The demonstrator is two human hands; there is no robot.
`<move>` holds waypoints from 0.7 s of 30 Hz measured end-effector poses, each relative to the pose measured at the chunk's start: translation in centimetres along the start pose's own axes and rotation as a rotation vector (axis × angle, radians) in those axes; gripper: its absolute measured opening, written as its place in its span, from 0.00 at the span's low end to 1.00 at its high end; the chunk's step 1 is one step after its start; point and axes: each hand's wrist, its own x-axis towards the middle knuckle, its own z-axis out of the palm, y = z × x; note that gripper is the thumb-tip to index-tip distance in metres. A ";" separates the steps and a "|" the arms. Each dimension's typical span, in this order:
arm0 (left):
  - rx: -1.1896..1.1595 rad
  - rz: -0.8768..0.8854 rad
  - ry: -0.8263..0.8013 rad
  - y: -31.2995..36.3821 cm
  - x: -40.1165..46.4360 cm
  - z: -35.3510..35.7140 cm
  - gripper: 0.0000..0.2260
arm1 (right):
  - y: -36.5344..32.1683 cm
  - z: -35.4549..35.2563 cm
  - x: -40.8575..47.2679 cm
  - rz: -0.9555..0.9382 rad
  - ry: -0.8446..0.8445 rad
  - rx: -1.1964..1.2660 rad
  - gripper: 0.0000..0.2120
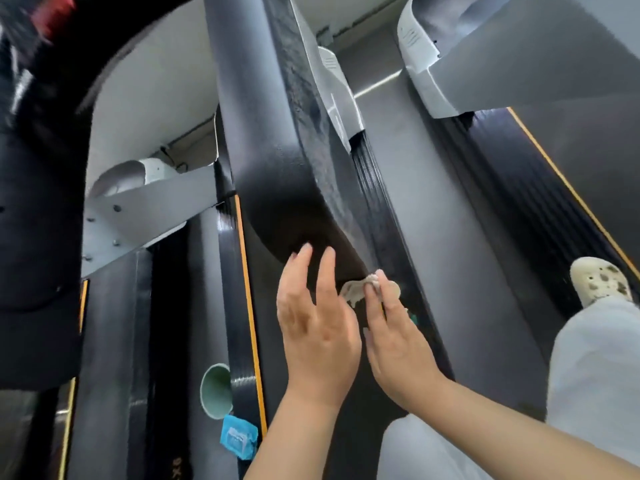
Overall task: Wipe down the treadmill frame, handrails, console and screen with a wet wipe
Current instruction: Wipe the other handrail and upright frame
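Nearest, the left hand (317, 327) hovers with fingers straight and spread, holding nothing. Just right of it, the right hand (394, 336) presses a crumpled wet wipe (356, 289) under straight fingers against the black handrail (277, 150). Low left sit a blue wipe packet (238, 439) and a pale green cup (216, 389).

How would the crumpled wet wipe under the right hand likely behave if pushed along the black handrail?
The wet wipe looks bunched and creased, so it is probably floppy and would smear or fold rather than slide as one piece. It seems light, pinned under the right hand fingers. The handrail looks textured, so it may drag.
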 end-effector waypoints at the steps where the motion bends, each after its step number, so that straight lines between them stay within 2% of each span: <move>1: 0.003 0.018 0.000 0.0 0.3 0.0 0.27 | -0.5 0.0 0.2 0.024 0.006 0.056 0.39; 5: 0.030 0.018 -0.009 0.1 1.7 -0.1 0.24 | -3.0 -0.9 2.1 -0.065 0.122 0.259 0.30; 7: 0.017 -0.018 0.029 0.0 2.7 -0.8 0.24 | -4.1 -1.6 3.6 -0.107 0.207 0.301 0.30; 9: 0.031 -0.026 0.053 -0.4 3.9 -1.5 0.25 | -4.4 -1.7 4.2 -0.089 0.268 0.299 0.34; 16: 0.187 0.240 -0.166 -0.3 4.0 -1.5 0.22 | -3.8 0.5 -0.1 0.155 0.060 0.101 0.36; 21: 0.330 0.386 -0.260 -1.2 3.2 -1.8 0.28 | -4.6 -0.5 0.1 0.338 -0.048 0.309 0.37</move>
